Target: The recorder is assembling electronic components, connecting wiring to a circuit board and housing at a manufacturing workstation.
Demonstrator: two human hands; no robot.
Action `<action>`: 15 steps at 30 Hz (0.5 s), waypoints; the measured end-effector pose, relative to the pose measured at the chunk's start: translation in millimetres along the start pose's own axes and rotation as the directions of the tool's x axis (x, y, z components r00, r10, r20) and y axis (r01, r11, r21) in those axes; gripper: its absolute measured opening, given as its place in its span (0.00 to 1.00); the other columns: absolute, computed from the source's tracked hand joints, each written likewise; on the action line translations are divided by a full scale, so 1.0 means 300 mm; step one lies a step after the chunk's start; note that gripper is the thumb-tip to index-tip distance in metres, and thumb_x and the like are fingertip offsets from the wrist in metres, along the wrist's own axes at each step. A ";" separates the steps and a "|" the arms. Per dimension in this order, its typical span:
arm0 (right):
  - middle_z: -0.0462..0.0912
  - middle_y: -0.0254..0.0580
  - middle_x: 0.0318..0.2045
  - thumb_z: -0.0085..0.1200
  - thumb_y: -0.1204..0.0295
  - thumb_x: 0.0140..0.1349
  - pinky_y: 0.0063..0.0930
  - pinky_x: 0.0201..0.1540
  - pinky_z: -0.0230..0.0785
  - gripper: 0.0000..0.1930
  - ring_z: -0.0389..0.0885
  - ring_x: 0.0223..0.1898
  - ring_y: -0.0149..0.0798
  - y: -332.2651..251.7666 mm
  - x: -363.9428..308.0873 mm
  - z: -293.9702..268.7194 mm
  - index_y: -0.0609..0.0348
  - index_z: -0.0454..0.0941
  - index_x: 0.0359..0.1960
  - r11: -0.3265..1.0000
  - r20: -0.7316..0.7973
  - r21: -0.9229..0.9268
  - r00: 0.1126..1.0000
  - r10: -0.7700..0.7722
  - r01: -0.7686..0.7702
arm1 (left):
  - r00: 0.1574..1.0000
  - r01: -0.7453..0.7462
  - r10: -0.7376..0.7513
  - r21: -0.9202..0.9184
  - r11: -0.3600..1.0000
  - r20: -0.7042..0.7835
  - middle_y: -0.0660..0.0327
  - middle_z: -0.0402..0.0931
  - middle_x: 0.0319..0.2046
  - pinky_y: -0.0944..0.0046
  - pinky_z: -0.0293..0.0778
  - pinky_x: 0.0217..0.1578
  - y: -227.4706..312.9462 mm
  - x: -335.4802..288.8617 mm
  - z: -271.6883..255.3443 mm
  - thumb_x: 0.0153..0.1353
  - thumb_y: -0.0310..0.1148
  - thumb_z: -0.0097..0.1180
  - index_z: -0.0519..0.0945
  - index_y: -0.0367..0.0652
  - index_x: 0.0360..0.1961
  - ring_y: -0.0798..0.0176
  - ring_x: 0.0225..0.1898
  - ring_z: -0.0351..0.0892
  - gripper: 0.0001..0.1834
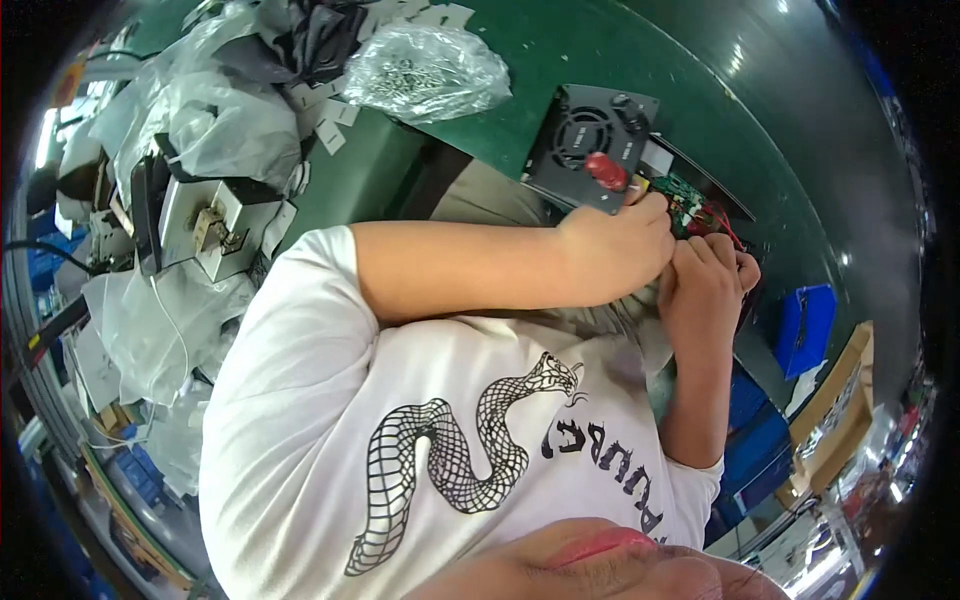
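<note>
A black metal box with its inside exposed lies at the table's edge. Its end panel (578, 140) carries a round fan grille, a red terminal cover (606, 171) and a black knob-like terminal (630, 108). Behind the panel shows a green circuit board (683, 199) with red wires (722, 218). My left hand (628, 243) is closed at the panel's lower corner, fingertips beside the red cover and a small yellow part. Close by, my right hand (712, 277) has its fingers curled together at the board's near end, by the wires. What either hand pinches is hidden.
A clear bag of small metal parts (428, 72) lies on the green table (560, 45). Plastic bags (225, 120) and a white box with a brass-coloured piece (213, 232) crowd the left. At right are a blue bin (805, 328) and an open cardboard box (835, 410).
</note>
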State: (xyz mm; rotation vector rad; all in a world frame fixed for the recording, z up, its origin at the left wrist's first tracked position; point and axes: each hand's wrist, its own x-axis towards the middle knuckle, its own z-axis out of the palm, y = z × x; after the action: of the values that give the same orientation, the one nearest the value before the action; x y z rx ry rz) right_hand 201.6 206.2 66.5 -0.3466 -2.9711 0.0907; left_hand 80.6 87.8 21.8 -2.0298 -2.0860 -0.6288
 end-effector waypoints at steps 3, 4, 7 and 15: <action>0.79 0.32 0.28 0.61 0.78 0.45 0.38 0.51 0.58 0.07 0.77 0.44 0.39 0.064 0.037 -0.005 0.54 0.77 0.28 0.999 -0.058 -0.037 0.998 -0.021 0.019 | 0.995 0.029 -0.033 -0.040 0.999 -0.098 0.60 0.70 0.27 0.53 0.69 0.48 -0.004 0.058 0.064 0.49 0.36 0.52 0.77 0.43 0.27 0.55 0.36 0.71 0.08; 0.81 0.33 0.39 0.64 0.76 0.44 0.40 0.57 0.57 0.14 0.76 0.51 0.40 0.065 0.035 -0.004 0.51 0.81 0.36 0.994 -0.004 -0.103 0.999 0.037 -0.037 | 0.997 0.019 -0.006 0.172 0.985 -0.075 0.59 0.72 0.30 0.53 0.70 0.48 0.006 0.065 0.070 0.52 0.36 0.51 0.78 0.43 0.31 0.55 0.39 0.73 0.10; 0.78 0.38 0.53 0.66 0.74 0.43 0.44 0.64 0.53 0.23 0.72 0.59 0.47 -0.016 0.025 -0.041 0.48 0.81 0.46 0.962 -0.166 -0.248 0.983 0.074 -0.115 | 0.913 -0.073 0.098 0.080 0.994 -0.396 0.58 0.74 0.35 0.54 0.70 0.49 0.001 -0.008 0.029 0.54 0.37 0.51 0.80 0.44 0.36 0.53 0.45 0.73 0.12; 0.69 0.52 0.60 0.67 0.74 0.53 0.46 0.59 0.65 0.18 0.67 0.61 0.54 0.008 -0.232 0.052 0.57 0.80 0.46 0.974 -0.327 0.044 0.919 0.223 -0.221 | 0.743 0.661 -0.603 0.176 0.729 -0.292 0.57 0.80 0.34 0.50 0.73 0.38 -0.427 -0.310 -0.298 0.57 0.34 0.58 0.83 0.44 0.32 0.48 0.38 0.78 0.07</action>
State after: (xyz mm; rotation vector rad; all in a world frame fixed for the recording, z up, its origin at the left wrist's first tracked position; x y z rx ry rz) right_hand 266.6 191.6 41.2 -0.6309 -2.5903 0.0599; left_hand -54.9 -32.0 41.3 -1.0075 -2.5475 -0.5710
